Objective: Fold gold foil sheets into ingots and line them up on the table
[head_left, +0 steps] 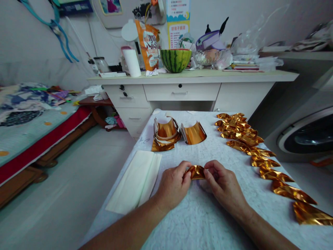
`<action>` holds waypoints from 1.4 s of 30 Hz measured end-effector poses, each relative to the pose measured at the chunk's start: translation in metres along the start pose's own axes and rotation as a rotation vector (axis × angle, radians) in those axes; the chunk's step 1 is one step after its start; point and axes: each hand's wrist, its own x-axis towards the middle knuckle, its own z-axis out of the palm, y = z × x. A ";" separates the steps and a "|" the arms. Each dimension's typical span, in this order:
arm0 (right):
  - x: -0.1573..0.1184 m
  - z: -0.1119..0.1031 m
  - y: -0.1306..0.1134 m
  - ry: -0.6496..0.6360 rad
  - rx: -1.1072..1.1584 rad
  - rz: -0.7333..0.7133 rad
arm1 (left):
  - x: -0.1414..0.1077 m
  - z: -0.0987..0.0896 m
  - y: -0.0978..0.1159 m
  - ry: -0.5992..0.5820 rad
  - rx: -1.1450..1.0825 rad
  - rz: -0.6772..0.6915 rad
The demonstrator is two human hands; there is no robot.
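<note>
Foil (197,172) is mid-worktop (192,218), between left and right edges. Left hand (174,182): thumb and fingers pinching its left end. Right hand (225,182): same grip, right end. Paper (134,182) lies along the left edge, beside the left forearm. Curled stack (166,130) and, just right of it, curled sheet (194,133) sit toward the far edge. Folded pieces (264,161) line the right edge, overlapping near the far right corner.
</note>
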 end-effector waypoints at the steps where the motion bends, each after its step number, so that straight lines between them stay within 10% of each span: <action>1: 0.001 -0.001 0.000 0.002 -0.002 0.002 | 0.000 -0.001 0.001 -0.004 -0.022 0.000; 23: 0.019 -0.026 0.013 0.160 -0.180 0.003 | 0.000 -0.001 -0.005 -0.034 -0.219 -0.018; 34: 0.033 -0.112 0.029 0.438 -0.558 0.026 | 0.001 0.004 -0.009 -0.051 -0.175 -0.021; 42: 0.025 -0.157 0.040 0.548 -0.683 0.301 | 0.001 0.005 -0.010 -0.094 -0.130 -0.022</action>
